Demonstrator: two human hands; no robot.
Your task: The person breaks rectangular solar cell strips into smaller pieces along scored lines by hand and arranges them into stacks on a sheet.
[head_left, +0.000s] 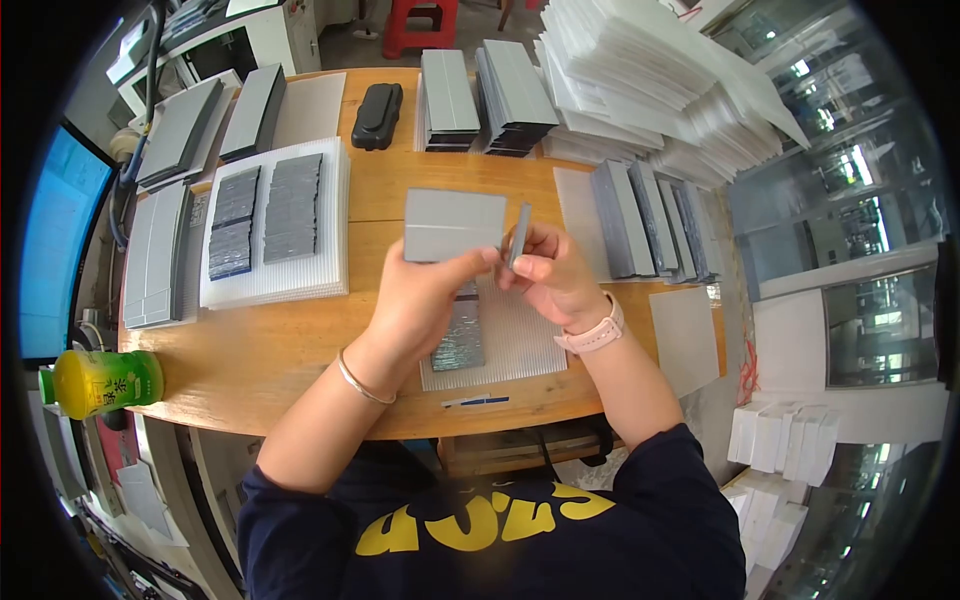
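In the middle of the view my left hand [425, 290] grips a flat grey rectangular plate [455, 222] by its lower edge, thumb across the corner. Just to the right, my right hand [555, 280] pinches a thin grey strip [519, 235] that stands nearly upright beside the plate's right edge. Whether strip and plate touch is unclear. Below the hands lies a white ribbed sheet [525, 350], bearing a stack of shiny dark grey pieces [458, 335] partly hidden by my left hand.
Grey stacks [450, 90] line the table's back, near a black case [377, 116]. A ribbed white pile [335, 230] with dark pieces sits left, upright grey stacks [625, 220] right. A green-yellow bottle [105, 383] stands at the left edge; a blue-white pen [480, 401] lies at the front.
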